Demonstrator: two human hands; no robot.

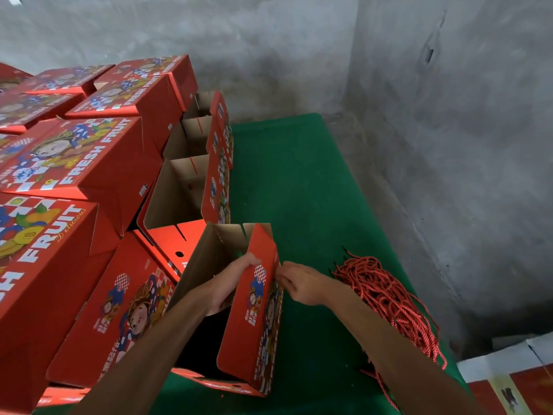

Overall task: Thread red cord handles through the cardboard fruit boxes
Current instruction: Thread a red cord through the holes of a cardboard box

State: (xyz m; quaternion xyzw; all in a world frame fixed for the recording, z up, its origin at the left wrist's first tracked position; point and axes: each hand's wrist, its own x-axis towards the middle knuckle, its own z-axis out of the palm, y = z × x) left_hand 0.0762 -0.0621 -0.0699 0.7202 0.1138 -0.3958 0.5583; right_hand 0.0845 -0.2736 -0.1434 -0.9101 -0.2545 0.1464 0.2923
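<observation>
Left hand (230,283) low middle of frame, inside open box (254,313), fingers curled over side flap. Right hand (302,284) outside, fingers pinching flap edge; cord there too small to see. Red cords (386,298) piled right on green counter (299,181). Best: hold flap steady, poke cord tip straight through hole.

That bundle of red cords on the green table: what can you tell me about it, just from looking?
The bundle of red cords is a loose heap of many twisted, rope-like strands, apparently cut lengths with dark tips at the far end. It lies on the green table, to the right of the open box being worked on. Some strands trail toward the near table edge. The person's right forearm crosses above its near part, hiding it; whether they touch is unclear.
</observation>
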